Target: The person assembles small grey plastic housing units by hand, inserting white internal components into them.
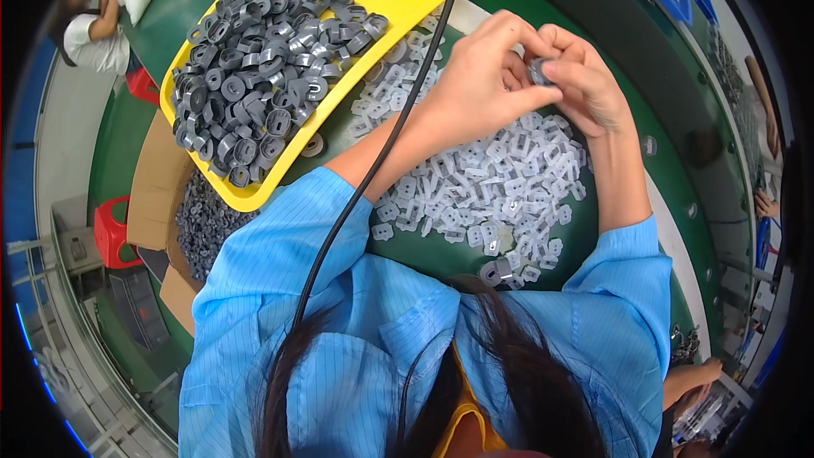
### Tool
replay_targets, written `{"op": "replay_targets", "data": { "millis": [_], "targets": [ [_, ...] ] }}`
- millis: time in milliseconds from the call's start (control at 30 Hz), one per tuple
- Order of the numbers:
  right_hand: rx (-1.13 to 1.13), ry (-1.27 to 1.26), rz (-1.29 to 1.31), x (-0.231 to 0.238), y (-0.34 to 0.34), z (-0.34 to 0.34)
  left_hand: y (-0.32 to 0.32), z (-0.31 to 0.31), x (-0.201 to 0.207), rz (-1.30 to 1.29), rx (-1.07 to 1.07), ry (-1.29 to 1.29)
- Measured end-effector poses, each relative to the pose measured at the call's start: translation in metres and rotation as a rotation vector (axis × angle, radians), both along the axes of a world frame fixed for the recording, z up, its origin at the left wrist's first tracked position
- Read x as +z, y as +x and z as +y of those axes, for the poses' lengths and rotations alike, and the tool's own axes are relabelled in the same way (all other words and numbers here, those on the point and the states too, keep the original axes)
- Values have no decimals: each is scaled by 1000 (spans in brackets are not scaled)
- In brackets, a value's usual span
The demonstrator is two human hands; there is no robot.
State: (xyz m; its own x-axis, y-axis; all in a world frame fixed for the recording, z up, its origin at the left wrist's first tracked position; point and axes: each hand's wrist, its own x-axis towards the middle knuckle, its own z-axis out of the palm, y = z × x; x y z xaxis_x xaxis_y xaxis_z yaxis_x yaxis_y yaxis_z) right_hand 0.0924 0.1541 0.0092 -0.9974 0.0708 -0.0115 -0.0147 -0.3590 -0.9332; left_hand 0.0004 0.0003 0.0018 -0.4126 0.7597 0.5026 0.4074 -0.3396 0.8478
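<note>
Both of my hands meet above the far side of a heap of white plastic pieces. Between them is a small round grey plastic cap. My right hand pinches this cap with thumb and curled fingers. From the other side my left hand closes around it, thumb below and forefinger above; its fingertips are partly hidden. Under my wrists spreads the heap of small translucent white clips. To the left, a yellow tray holds many similar grey caps.
A loose grey cap lies at the heap's near edge. A cardboard box of small dark parts stands left, near a red stool. A black cable hangs across the view. Other people sit at the upper left and right edges.
</note>
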Motion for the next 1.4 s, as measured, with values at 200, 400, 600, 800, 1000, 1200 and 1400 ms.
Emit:
{"op": "replay_targets", "data": {
  "millis": [200, 400, 600, 800, 1000, 1200, 1400],
  "targets": [
    [-221, 301, -174, -7, -1, 14, -18, -7, 3, 314, 156, -150],
    [-906, 1351, -272, -33, 10, 65, -109, -50, 31, 860, 716, -586],
    [-939, 1215, -74, -25, 4, 55, -177, -68, 1, 761, 504, -809],
    [-608, 1010, 6, -8, -4, 13, -158, -55, 4, 656, 499, -588],
    [-319, 1127, 75, -4, -4, -19, -96, -40, 43, 571, 557, -548],
    [-212, 1259, 8, -11, -5, -18, -40, -5, 18, 542, 382, -409],
    [-382, 1142, -95, -10, 4, 6, -36, 2, -15, 391, 292, -413]
  ]
}}
